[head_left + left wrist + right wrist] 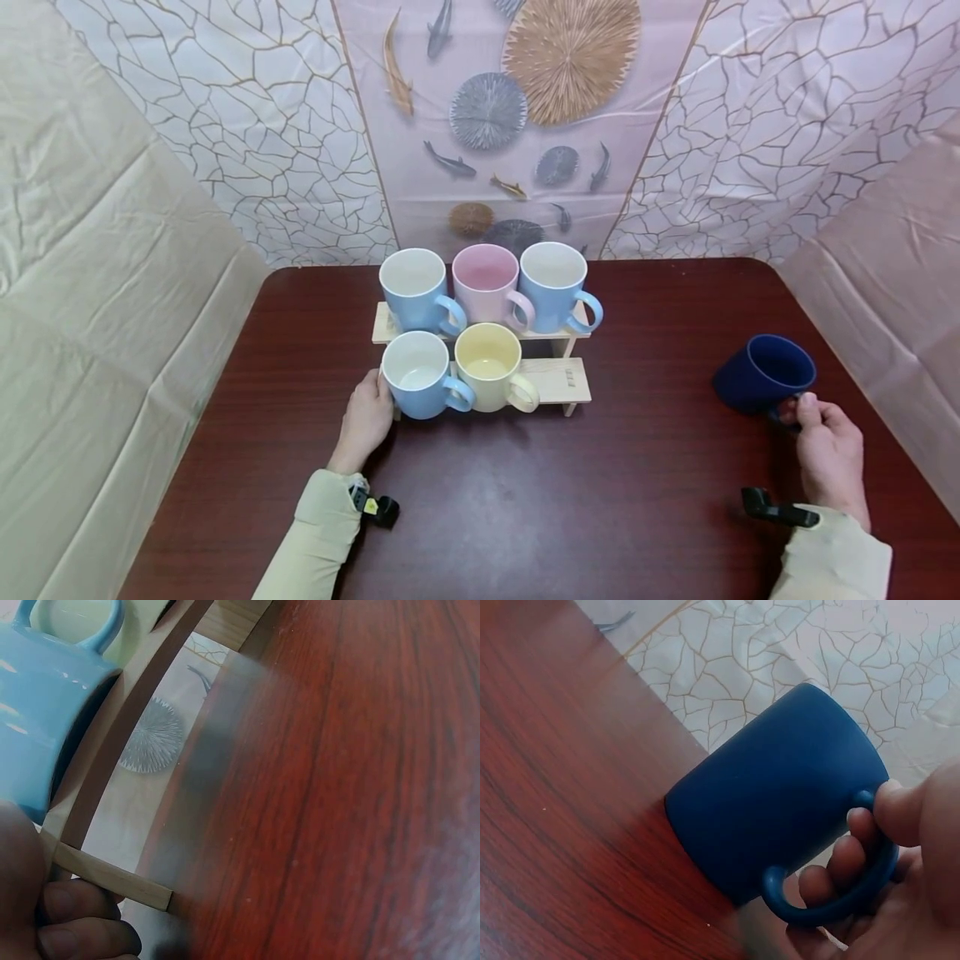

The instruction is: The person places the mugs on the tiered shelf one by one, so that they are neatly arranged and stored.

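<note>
On the right, my right hand grips the handle of a dark blue mug, which leans to one side. In the right wrist view, fingers curl through the handle of the blue mug with the thumb at its top. My left hand holds the left end of a two-step wooden rack, beside a light blue mug on the lower step. In the left wrist view, curled fingers lie by the leg of the rack. A cream mug stands right of that light blue mug.
Along the upper step stand a light blue mug, a pink mug and another light blue mug. The rack sits on a dark red-brown wooden table. Patterned cloth hangs behind, with plain cloth at both sides.
</note>
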`<move>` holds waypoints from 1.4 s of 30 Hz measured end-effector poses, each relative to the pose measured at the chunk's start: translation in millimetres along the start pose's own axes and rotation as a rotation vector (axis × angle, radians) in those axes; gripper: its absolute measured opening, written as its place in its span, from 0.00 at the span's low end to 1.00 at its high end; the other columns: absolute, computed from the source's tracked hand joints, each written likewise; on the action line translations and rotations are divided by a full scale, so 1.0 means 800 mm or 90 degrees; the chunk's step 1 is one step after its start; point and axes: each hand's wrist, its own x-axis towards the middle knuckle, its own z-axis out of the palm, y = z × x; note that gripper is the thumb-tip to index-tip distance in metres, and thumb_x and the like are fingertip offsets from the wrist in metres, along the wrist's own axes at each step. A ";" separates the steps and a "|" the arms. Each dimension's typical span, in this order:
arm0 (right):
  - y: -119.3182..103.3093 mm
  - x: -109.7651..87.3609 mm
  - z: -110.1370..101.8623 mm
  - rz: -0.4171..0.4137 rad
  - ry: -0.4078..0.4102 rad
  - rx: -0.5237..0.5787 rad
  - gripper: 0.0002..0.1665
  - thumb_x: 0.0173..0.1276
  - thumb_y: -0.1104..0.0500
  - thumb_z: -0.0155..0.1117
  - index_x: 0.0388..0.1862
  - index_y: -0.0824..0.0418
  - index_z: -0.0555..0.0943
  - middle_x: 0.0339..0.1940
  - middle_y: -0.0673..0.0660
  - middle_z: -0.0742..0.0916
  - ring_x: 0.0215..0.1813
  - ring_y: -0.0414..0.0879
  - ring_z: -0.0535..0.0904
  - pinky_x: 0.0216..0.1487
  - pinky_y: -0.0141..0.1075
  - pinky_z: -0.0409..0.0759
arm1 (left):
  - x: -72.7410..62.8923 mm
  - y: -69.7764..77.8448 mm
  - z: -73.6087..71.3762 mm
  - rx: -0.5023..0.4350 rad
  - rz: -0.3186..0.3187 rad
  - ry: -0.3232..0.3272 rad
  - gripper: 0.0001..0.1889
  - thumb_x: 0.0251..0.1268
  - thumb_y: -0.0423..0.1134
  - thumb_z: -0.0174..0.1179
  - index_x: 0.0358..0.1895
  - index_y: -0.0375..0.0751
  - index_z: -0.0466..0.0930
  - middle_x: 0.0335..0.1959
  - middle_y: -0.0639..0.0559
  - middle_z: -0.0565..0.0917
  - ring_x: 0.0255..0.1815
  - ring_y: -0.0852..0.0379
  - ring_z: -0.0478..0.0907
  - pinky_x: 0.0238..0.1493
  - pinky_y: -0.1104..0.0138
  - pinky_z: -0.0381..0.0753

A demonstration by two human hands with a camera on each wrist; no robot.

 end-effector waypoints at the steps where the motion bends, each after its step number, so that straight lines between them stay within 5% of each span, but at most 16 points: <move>1: 0.001 0.000 0.001 -0.004 -0.002 0.012 0.16 0.75 0.50 0.55 0.32 0.58 0.80 0.26 0.41 0.82 0.39 0.34 0.72 0.43 0.22 0.62 | 0.000 0.000 0.000 0.001 -0.001 -0.001 0.22 0.81 0.49 0.33 0.49 0.38 0.74 0.18 0.49 0.77 0.24 0.52 0.75 0.38 0.56 0.73; 8: 0.004 0.001 0.010 0.011 0.050 0.102 0.15 0.75 0.56 0.57 0.29 0.61 0.80 0.23 0.46 0.82 0.35 0.37 0.73 0.45 0.23 0.63 | 0.002 -0.002 0.001 0.005 0.000 -0.004 0.21 0.81 0.49 0.34 0.47 0.39 0.74 0.18 0.49 0.77 0.25 0.52 0.75 0.39 0.55 0.74; 31: 0.013 -0.003 0.024 -0.035 0.121 0.190 0.15 0.74 0.59 0.57 0.27 0.66 0.77 0.23 0.49 0.81 0.36 0.42 0.72 0.43 0.24 0.67 | 0.001 -0.002 0.002 0.009 0.007 0.005 0.22 0.81 0.50 0.34 0.46 0.39 0.75 0.17 0.50 0.77 0.26 0.52 0.75 0.40 0.54 0.74; 42: -0.006 -0.027 0.044 -0.091 0.058 0.350 0.14 0.72 0.65 0.58 0.25 0.71 0.73 0.24 0.57 0.81 0.34 0.45 0.79 0.45 0.29 0.73 | 0.004 -0.003 0.001 0.005 0.004 -0.001 0.22 0.81 0.49 0.34 0.48 0.38 0.75 0.18 0.50 0.77 0.25 0.52 0.75 0.38 0.55 0.74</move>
